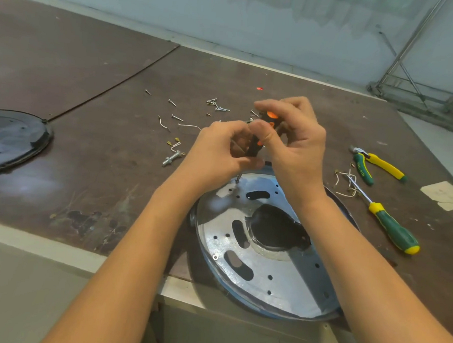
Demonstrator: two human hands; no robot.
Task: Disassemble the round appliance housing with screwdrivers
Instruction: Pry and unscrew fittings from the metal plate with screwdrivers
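Both forearms [139, 245] reach from the near edge over the round housing [288, 272], which lies flat on the table [99, 168] at its near side, its metal plate facing up.

Beyond it, the left hand [219, 149] curls round the lower part of a black-and-orange screwdriver [255, 146]. The right hand [296, 146] pinches the top of the handle between thumb and fingers. The shaft comes down to the far left rim of the plate.

The step in hand looks like backing out a screw at that rim. The next move probably calls for steady downward pressure while the upper hand turns and the lower one keeps the tool upright.

Whether the tip sits in a screw head cannot be told, as the left hand covers most of the shaft. Loose screws [177, 117] lie scattered on the far side. A green screwdriver [393, 228] and pliers [373, 165] lie to the right. A dark cover [10, 140] at the left is cut off by the frame edge.
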